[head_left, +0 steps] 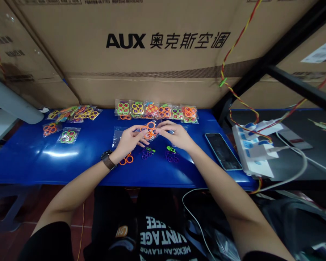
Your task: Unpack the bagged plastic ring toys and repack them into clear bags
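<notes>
Between my two hands, above the blue table (92,168), is a small clear plastic bag with orange ring-shaped parts (151,125). My left hand (130,139) grips the bag's left side between thumb and fingers. My right hand (176,135) pinches its right side near the top. Below the hands lie loose pieces: orange rings (129,158) by my left wrist, purple and green parts (147,153) in the middle, and another purple and green set (172,155) near my right wrist. A clear bag (117,137) lies partly behind my left hand.
Several filled bags (137,108) stand in a row against the cardboard box (157,79). More filled bags (84,113) are piled at the left. On the right are a phone (223,151), a white power strip (251,154) with cables, and a black metal frame (241,78).
</notes>
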`<move>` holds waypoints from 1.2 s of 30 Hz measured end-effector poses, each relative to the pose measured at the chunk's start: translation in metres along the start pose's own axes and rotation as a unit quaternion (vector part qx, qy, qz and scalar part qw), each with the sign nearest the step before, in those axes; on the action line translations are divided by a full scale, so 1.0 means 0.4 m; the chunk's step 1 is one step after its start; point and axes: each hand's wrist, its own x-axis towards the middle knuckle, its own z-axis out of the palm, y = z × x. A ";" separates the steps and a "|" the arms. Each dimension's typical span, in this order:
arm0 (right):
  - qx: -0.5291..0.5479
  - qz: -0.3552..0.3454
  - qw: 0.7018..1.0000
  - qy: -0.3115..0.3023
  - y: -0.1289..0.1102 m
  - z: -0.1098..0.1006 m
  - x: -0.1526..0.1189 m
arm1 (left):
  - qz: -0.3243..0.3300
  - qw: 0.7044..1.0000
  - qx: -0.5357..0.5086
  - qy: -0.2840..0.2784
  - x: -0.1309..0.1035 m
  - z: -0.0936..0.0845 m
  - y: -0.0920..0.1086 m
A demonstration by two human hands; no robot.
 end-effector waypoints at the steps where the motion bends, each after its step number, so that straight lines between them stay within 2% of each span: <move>1: 0.003 0.006 1.000 0.010 0.001 0.002 0.000 | 0.003 1.000 0.006 0.004 0.000 -0.001 0.000; 4: 0.000 0.010 0.999 0.048 -0.001 0.006 0.000 | 0.012 0.999 0.025 0.019 -0.001 -0.004 0.000; 6: -0.013 -0.002 0.999 0.052 -0.007 0.010 -0.001 | 0.017 0.999 0.037 0.026 -0.003 -0.006 0.001; 12: -0.052 -0.064 0.997 0.002 -0.022 0.024 -0.011 | 0.026 0.999 0.042 -0.008 -0.013 -0.003 0.009; 14: -0.060 -0.062 0.996 0.000 -0.025 0.022 -0.011 | 0.027 0.998 0.061 -0.014 -0.015 -0.003 0.009; 21: -0.037 -0.044 0.997 0.051 -0.021 0.016 -0.003 | 0.034 0.992 0.116 -0.032 -0.017 -0.005 0.001; 25: -0.036 -0.027 0.997 0.069 0.000 0.015 0.000 | 0.074 0.974 0.206 -0.060 -0.028 -0.008 0.029; 28: -0.060 -0.028 0.996 0.061 0.020 0.015 0.004 | 0.126 0.958 0.259 -0.011 -0.026 -0.036 0.083; 30: -0.099 -0.036 0.994 0.037 0.031 0.020 0.006 | 0.152 0.953 0.259 0.030 -0.015 -0.072 0.123; 32: -0.158 -0.038 0.987 0.010 0.039 0.031 0.007 | 0.166 0.946 0.274 0.037 0.002 -0.115 0.154; 34: -0.218 -0.032 0.975 0.003 0.041 0.043 0.005 | 0.176 0.931 0.320 0.021 0.021 -0.159 0.165; 36: -0.261 -0.029 0.965 0.014 0.035 0.049 0.002 | 0.190 0.902 0.387 0.024 0.040 -0.200 0.153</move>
